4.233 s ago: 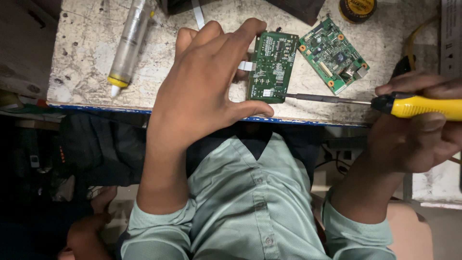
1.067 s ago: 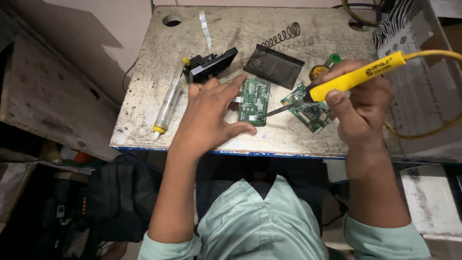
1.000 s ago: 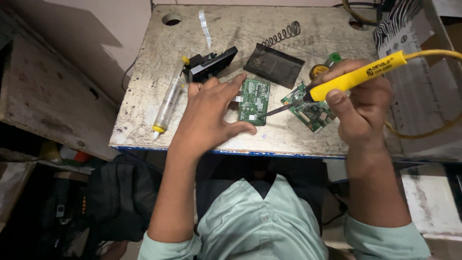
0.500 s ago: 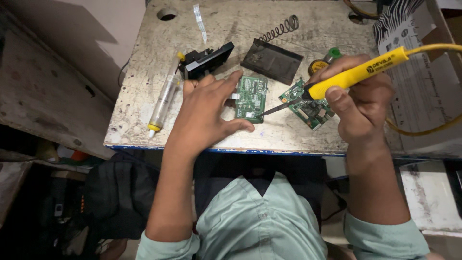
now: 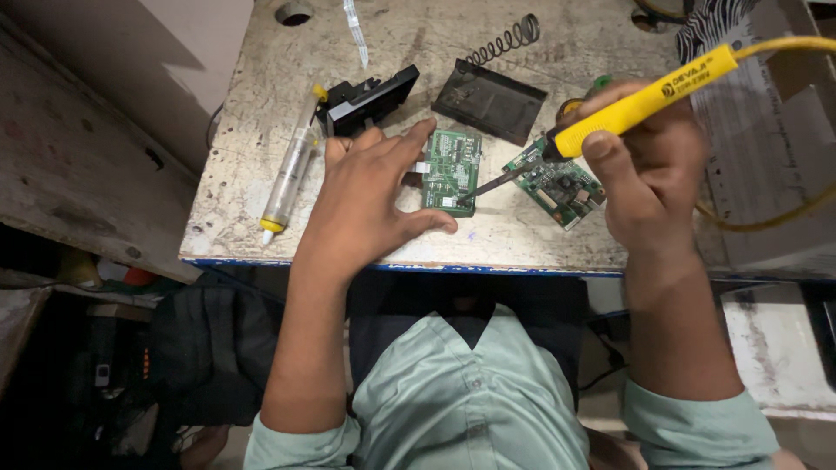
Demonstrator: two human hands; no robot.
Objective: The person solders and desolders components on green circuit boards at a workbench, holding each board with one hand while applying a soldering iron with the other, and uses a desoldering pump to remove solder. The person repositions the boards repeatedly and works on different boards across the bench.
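Your left hand (image 5: 370, 204) spread flat on scratched grey worktop (image 5: 557, 244), fingers and thumb bracketing small green rectangular circuit board (image 5: 453, 171). Your right hand (image 5: 653, 174) clamped on yellow-handled soldering iron (image 5: 640, 100); shaft slants down-left, tip seemingly touching board's lower right corner.

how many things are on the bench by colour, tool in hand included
green circuit boards: 2 (board under the left hand, board by the right hand)
black parts: 2 (flat plate, block)
yellow-handled soldering iron: 1
clear syringe: 1
metal spring: 1
total: 7
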